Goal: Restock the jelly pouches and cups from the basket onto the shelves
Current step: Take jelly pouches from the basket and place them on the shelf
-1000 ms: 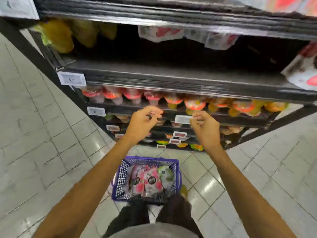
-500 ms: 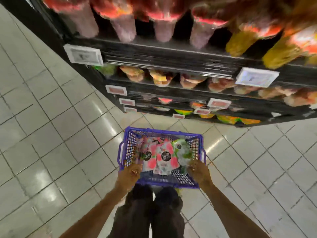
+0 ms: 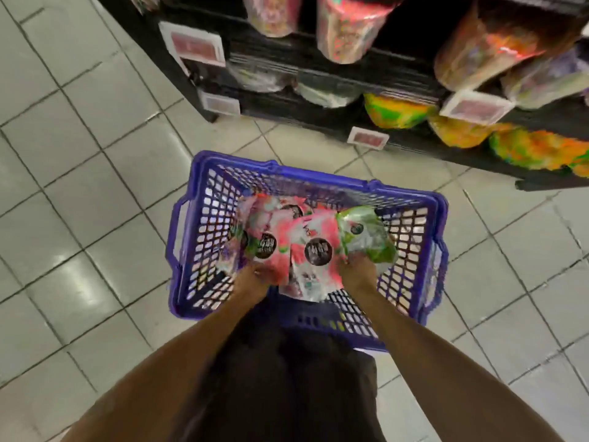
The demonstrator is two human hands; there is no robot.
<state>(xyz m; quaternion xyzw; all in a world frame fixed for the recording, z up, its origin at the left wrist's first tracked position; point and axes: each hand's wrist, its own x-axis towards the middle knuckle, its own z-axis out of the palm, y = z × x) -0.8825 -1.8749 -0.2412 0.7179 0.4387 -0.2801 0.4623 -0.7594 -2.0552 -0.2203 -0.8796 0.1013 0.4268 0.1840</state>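
Fingers [image 3: 357, 262] now lower, on the pouches [image 3: 316, 248]

bright, even light from overhead. pale glare patches sit on the floor [image 3: 63, 266] tiles left of the basket [image 3: 318, 181]. the shelves [image 3: 271, 57] are dark in their recesses, and the goods and price tags on them are smeared by motion blur. the basket's near wall lies in the person's shadow. the pouches [image 3: 315, 247] look soft. the left hand [image 3: 255, 279] and right hand [image 3: 358, 271] are too blurred to read the fingers. tile lines bow toward the frame edges.
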